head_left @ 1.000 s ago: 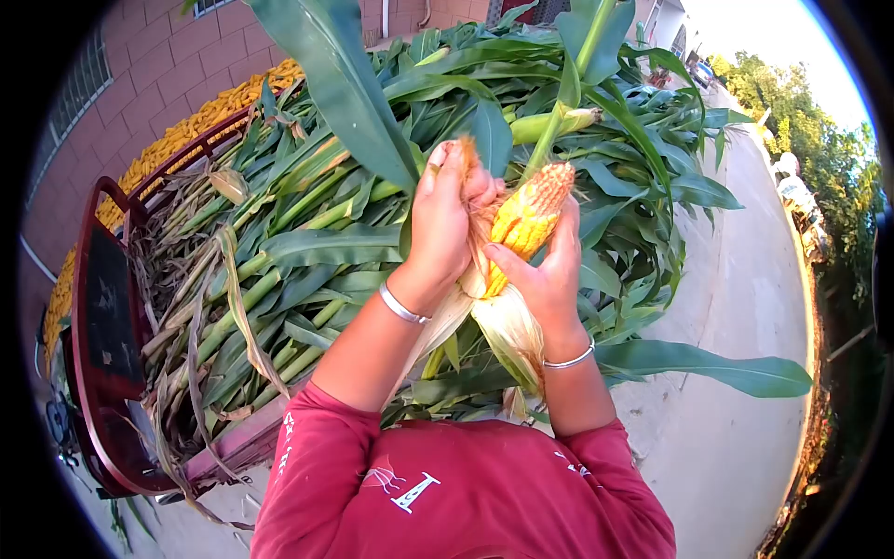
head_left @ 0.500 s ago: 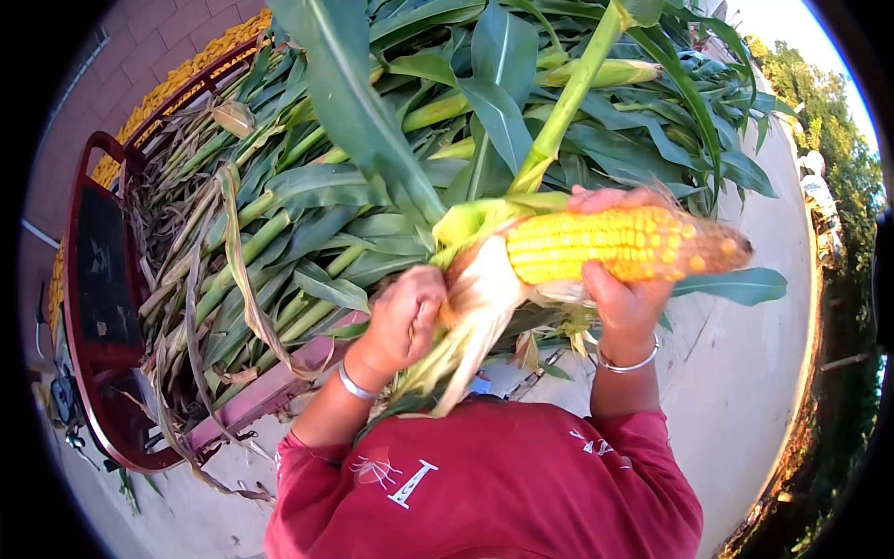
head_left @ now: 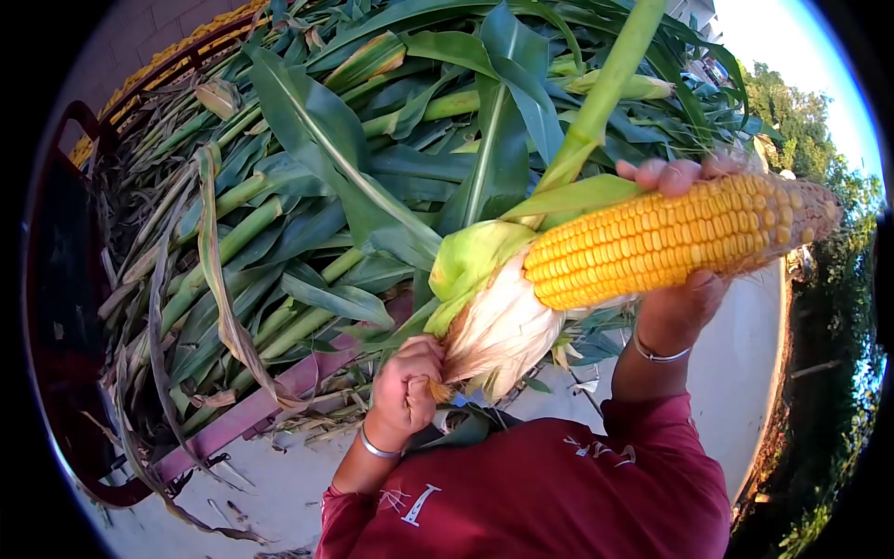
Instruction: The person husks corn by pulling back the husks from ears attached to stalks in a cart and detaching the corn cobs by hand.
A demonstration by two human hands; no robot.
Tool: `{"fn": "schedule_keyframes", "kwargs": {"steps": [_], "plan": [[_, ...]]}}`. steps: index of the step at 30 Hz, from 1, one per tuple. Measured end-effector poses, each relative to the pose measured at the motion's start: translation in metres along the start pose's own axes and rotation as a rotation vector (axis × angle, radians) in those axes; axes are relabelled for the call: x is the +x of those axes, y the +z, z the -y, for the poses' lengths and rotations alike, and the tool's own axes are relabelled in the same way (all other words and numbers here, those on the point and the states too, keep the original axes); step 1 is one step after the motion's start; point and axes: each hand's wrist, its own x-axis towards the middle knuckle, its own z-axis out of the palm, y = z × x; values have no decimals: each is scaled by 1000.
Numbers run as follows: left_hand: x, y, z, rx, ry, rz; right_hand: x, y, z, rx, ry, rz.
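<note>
A large yellow ear of corn (head_left: pixel 652 240) lies almost level across the right of the view, its kernels bare. My right hand (head_left: pixel 687 296) is wrapped round it from behind, fingers over the top and thumb below. Pale and green husk (head_left: pixel 507 321) is peeled back at the ear's left end, where it joins a thick green stalk (head_left: pixel 601 102). My left hand (head_left: pixel 407 387) is closed in a fist at the lower end of the husk, with a brownish tuft of silk poking from it. Both wrists wear a silver bangle.
A heap of green corn stalks (head_left: pixel 372 186) fills a cart with a dark red frame (head_left: pixel 70 130) and pink side rail (head_left: pixel 279 396). Yellow corn ears (head_left: pixel 140 93) are piled behind by a brick wall. Concrete ground (head_left: pixel 740 373) and trees (head_left: pixel 792 121) lie to the right.
The ear has moved right and nearer the camera with my right hand. My left hand has moved down and the husk is pulled further down, away from the kernels.
</note>
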Motion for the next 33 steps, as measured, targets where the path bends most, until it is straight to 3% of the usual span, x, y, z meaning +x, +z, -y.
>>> {"fn": "schedule_keyframes", "kwargs": {"steps": [2, 4, 5, 7, 8, 10, 11, 13, 14, 17, 18, 21, 23, 24, 26, 28, 29, 33], "plan": [[-2, -2, -12, -39, -73, -100, -1, 1, -14, 43, 53, 38], [-6, 1, -13, -64, -116, -119, -9, 4, -34, -20, 25, 235], [-4, 2, -19, -111, -184, -142, -16, 16, -35, -42, 53, 208], [9, 11, -39, 290, -317, -179, -28, 31, -36, 63, 196, 105], [10, 13, -42, 240, -364, -186, -35, 31, -33, 88, 174, 104], [8, 14, -40, 211, -385, -175, -46, 33, -28, 85, 467, 71], [7, 16, -40, 146, -407, -173, -41, 31, -29, 101, 443, 80], [11, 24, -49, 216, -422, -170, -36, 26, -24, 125, 364, 251], [12, 25, -52, 228, -426, -164, -26, 14, -12, -70, 421, 467], [19, 25, -51, 295, -438, -109, -26, 17, -12, 60, 494, 441], [23, 24, -50, 273, -451, -118, -34, 27, -12, 223, 470, 295], [32, 21, -58, 289, -493, -49, -42, 30, -6, 162, 365, 217], [42, 15, -76, 486, -435, 125, -46, 23, -11, 144, 350, 212], [53, 22, -98, 326, -703, 44, -49, 19, -18, 123, 347, 202], [75, 22, -121, 414, -409, 116, -55, 14, -24, 148, 390, 168], [120, 35, -154, 848, -88, 213, -57, 15, -23, 57, 354, 137], [142, 56, -174, 929, -39, 232, -57, 16, -23, -39, 308, 117], [196, 133, -165, 646, 94, 263, -59, 29, -21, 154, 311, 39]]}}
